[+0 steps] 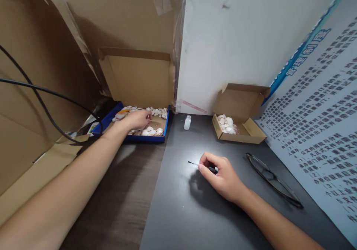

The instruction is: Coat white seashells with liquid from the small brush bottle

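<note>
My left hand [138, 119] reaches into a blue-sided cardboard box [139, 138] lined with white and pale seashells [152, 131]. Its fingers are bent together over the box floor, and whatever they may pinch is hidden. Above the grey table, my right hand [220, 173] holds a small applicator brush [193, 163] by its black cap, partly covered by the fingers. The dark brush tip points left. Beyond the brush, a small bottle [187, 123] of whitish liquid stands upright with its cap off.
At the back right, an open brown box [237, 136] contains white shells [227, 124]. Folded black-framed glasses [275, 181] lie right of my right hand. Black cables [52, 90] hang at the left. Cardboard and a white wall [220, 45] close off the back; a printed poster [320, 131] borders the right.
</note>
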Available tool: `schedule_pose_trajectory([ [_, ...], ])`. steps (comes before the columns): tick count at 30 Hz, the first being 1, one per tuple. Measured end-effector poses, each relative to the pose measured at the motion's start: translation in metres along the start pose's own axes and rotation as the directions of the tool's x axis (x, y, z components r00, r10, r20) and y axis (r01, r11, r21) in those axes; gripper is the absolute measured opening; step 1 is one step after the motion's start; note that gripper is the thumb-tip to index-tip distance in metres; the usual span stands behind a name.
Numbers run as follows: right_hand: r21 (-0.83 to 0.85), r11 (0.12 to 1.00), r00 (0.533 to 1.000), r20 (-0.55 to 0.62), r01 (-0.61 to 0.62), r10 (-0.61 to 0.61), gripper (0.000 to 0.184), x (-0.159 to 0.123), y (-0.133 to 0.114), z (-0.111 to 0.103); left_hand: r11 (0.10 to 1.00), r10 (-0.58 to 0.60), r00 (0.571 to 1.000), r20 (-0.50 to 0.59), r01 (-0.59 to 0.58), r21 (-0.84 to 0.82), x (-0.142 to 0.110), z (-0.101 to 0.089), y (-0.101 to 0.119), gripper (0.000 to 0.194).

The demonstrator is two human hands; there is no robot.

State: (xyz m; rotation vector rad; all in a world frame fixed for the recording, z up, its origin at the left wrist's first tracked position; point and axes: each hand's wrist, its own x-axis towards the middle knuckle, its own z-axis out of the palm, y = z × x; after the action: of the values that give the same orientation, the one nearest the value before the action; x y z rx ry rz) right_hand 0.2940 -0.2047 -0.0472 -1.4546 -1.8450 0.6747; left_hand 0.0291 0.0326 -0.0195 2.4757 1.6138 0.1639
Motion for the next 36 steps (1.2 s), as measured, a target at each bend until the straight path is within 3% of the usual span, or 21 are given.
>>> schedule_pose_trajectory([
  [6, 0.001, 1.000, 1.000, 0.007, -0.004, 0.004, 0.018, 0.000, -0.002, 0.000, 0.993, -0.007, 1.000, 0.017, 0.005, 0.119, 0.011, 0.002, 0.005, 0.023],
  [13, -0.003, 1.000, 1.000, -0.003, -0.003, 0.003, 0.019, 0.002, -0.002, 0.000, 0.989, 0.014, 0.999, 0.049, -0.021, 0.145, 0.013, 0.006, 0.002, 0.014],
  [18, 0.000, 1.000, 1.000, 0.002, -0.007, 0.007, 0.019, 0.001, -0.004, 0.000, 0.988, -0.021, 0.998, 0.060, 0.012, 0.151, 0.016, 0.006, 0.002, 0.020],
  [25, 0.000, 1.000, 1.000, 0.013, -0.012, 0.012, 0.019, 0.001, -0.004, 0.000, 0.991, 0.013, 1.000, -0.005, -0.012, 0.135, 0.020, 0.002, 0.019, 0.027],
  [36, 0.004, 1.000, 1.000, 0.014, -0.011, 0.011, 0.018, 0.000, -0.003, 0.001, 0.992, 0.126, 0.990, -0.062, -0.124, 0.036, 0.046, 0.018, 0.045, 0.033],
])
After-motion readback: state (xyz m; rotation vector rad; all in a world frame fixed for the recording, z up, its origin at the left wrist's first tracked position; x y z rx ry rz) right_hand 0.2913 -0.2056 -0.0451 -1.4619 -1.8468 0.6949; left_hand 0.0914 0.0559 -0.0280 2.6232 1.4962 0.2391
